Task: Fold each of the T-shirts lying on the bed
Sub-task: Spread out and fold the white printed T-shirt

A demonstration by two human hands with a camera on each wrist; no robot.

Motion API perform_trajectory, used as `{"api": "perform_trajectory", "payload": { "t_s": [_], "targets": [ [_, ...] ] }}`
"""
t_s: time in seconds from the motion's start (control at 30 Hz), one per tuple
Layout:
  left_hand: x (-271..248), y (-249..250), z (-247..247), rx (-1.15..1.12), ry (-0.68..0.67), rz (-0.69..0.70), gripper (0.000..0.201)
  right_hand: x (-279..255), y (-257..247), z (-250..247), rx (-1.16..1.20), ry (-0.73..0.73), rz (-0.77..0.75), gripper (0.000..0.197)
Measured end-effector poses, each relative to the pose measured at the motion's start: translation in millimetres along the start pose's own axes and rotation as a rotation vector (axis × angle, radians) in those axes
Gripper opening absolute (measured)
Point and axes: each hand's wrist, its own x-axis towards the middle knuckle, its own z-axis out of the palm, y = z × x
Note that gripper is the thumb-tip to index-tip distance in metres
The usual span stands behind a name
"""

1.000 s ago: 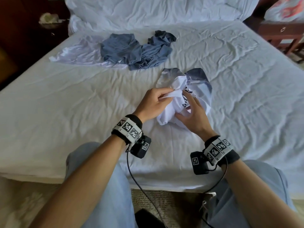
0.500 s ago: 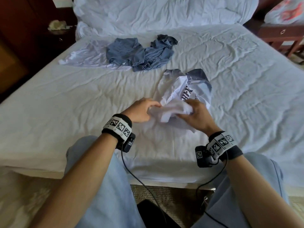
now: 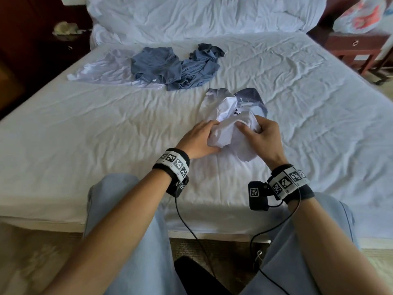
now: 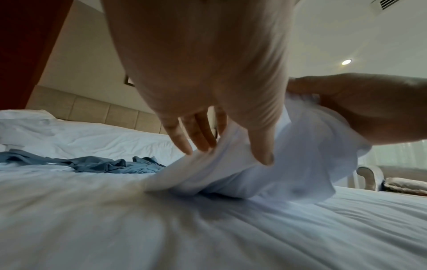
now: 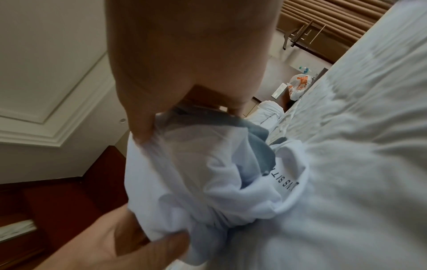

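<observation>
Currently left hand [image 3: 198, 139] and right hand [image 3: 260, 136] both clutching bunched white T-shirt [image 3: 228, 133], on bed [image 3: 106, 128], blue shirts [image 3: 176, 67] beyond.

Dark printed capitals run across the white T-shirt [image 5: 231, 182], upside down in the right wrist view; only fragments like "SIT" can be made out, the rest hidden in folds.

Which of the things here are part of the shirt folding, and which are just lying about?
Part of the job:
white printed T-shirt, bunched and gripped by left hand and right hand
blue T-shirts
pale white T-shirt
bed

Just lying about:
pillows
plastic bag on a side table
</observation>
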Motion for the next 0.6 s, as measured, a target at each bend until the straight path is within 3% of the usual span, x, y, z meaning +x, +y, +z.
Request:
{"api": "perform_trajectory", "payload": {
  "t_s": [0.13,0.2,0.33,0.4,0.5,0.53,0.6],
  "targets": [
    [4.9,7.1,-4.5,0.114,0.284,0.145,0.021,-0.5,0.7,-3.6,-0.006,0.072,0.045,0.034],
    [4.6,10.9,-17.3,0.016,0.452,0.112,0.022,0.9,6.3,-10.4,-0.040,0.061,0.057,0.037],
    [1.0,0.0,-51.2,-0.172,0.773,-0.089,0.030,-5.7,11.2,-10.1,-0.239,-0.249,0.104,0.054],
    [0.8,-19.0,-62.9,-0.090,0.701,-0.254,0.035,-13.8,2.7,0.6,-0.235,-0.419,0.144,0.054],
    [-5.0,-43.0,-63.5,0.200,0.224,-0.587,0.040,-26.8,-16.8,20.9,-0.124,-0.704,0.143,0.037],
    [-8.1,-44.6,-61.2,0.245,0.104,-0.629,0.041,-31.4,-22.2,26.0,-0.080,-0.809,0.142,0.038],
    [-13.4,-43.5,-58.7,0.282,0.013,-0.592,0.042,-36.8,-29.8,31.0,-0.003,-0.960,0.152,0.040]
  ]
}}
